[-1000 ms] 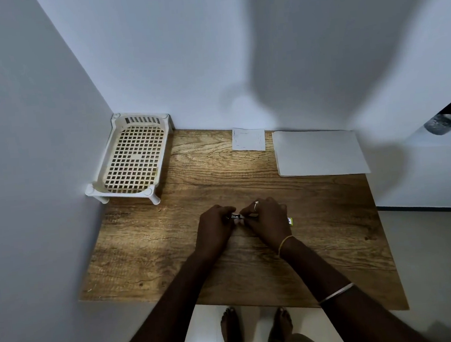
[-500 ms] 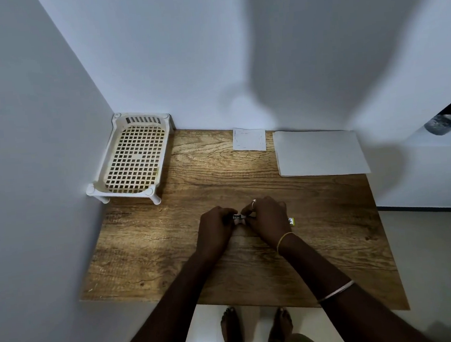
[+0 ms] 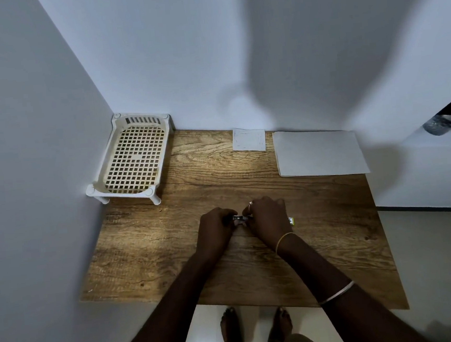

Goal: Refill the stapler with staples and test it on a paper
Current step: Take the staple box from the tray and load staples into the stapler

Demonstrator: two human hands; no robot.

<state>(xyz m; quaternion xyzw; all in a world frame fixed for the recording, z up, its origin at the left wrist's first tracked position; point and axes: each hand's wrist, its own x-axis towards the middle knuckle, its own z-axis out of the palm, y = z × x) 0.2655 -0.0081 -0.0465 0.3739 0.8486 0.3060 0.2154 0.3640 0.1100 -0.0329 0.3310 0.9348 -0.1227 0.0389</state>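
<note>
A small stapler [image 3: 238, 218] shows only as a short metallic strip between my two hands, low over the middle of the wooden table [image 3: 149, 248]. My left hand [image 3: 215, 225] grips its left end. My right hand [image 3: 267, 216] is closed over its right end, fingers pinched at the metal; whether it holds staples I cannot tell. A small yellow-and-white staple box [image 3: 291, 220] lies on the table just right of my right hand. A sheet of white paper [image 3: 318, 152] lies at the back right, with a smaller white square of paper [image 3: 249, 139] to its left.
A cream plastic lattice tray on short legs [image 3: 133, 158] stands in the back left corner against the walls. Walls close off the table's left and back. The floor and my bare feet [image 3: 256, 329] show beyond the front edge.
Both hands stay together on the stapler in the same spot; only the fingers shifted slightly.
</note>
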